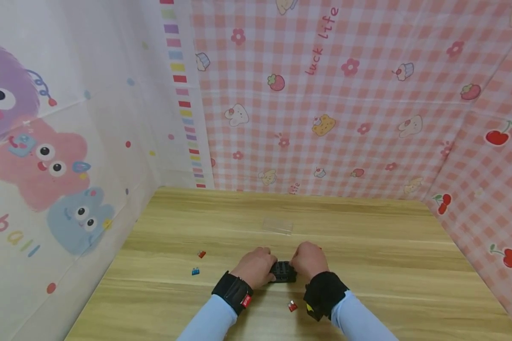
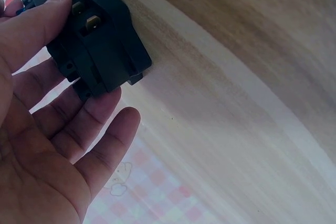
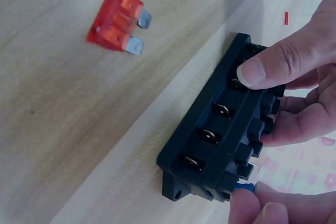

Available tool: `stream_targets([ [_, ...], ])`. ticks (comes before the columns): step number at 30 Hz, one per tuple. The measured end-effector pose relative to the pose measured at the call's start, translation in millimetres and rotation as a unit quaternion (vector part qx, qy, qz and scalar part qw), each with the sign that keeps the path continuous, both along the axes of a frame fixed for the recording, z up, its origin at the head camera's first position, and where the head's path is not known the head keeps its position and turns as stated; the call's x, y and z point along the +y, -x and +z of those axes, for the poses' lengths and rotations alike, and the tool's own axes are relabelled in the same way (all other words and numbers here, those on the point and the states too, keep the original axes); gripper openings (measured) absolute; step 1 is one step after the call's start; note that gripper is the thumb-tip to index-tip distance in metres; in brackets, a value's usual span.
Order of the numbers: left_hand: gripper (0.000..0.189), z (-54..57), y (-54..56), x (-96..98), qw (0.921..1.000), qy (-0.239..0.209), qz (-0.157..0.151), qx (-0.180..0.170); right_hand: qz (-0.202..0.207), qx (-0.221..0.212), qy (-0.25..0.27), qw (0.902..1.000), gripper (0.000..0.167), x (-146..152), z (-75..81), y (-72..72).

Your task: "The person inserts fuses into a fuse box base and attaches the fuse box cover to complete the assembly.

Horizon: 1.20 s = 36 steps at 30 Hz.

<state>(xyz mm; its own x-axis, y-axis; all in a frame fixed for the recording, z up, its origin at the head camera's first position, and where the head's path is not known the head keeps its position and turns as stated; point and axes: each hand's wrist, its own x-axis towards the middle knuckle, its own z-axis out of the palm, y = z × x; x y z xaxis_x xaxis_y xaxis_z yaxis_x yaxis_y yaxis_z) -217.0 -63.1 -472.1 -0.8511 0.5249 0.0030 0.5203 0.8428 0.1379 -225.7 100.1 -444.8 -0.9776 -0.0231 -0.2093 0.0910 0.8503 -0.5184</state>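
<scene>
A black fuse box (image 1: 283, 272) with a row of metal terminals sits between both hands on the table. My left hand (image 1: 256, 267) grips one end of it, the thumb lying across the terminal side and the fingers beneath, as the left wrist view shows on the fuse box (image 2: 107, 51). At the opposite end, fingertips of my right hand (image 3: 283, 208) pinch a small blue blade fuse (image 3: 244, 186) against the box's end slot. Most of that fuse is hidden by the fingers. A red blade fuse (image 3: 116, 22) with two metal prongs lies on the table near the right wrist.
Beyond the hands lies a clear plastic cover (image 1: 278, 226). Off to the left are another red fuse (image 1: 201, 254) and a blue fuse (image 1: 196, 271) on the wooden table (image 1: 367, 222). Patterned cloth (image 1: 324, 94) hangs behind and at the sides.
</scene>
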Motion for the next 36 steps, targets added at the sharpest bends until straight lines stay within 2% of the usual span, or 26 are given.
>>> stream_targets([
  [12,0.029,-4.6,1.2,0.5,0.9999,0.009,-0.003,0.008,0.013,0.022,-0.02,0.9995,0.007,0.0,1.4,0.2],
  [26,0.029,-5.3,1.4,-0.5,0.9999,0.008,-0.002,0.011,0.015,0.012,-0.011,0.9998,0.004,-0.6,-0.5,2.6],
  [36,0.028,-6.0,2.4,0.5,0.9999,0.008,0.0,0.012,0.011,-0.013,0.025,0.9996,0.015,6.4,-2.6,3.2],
])
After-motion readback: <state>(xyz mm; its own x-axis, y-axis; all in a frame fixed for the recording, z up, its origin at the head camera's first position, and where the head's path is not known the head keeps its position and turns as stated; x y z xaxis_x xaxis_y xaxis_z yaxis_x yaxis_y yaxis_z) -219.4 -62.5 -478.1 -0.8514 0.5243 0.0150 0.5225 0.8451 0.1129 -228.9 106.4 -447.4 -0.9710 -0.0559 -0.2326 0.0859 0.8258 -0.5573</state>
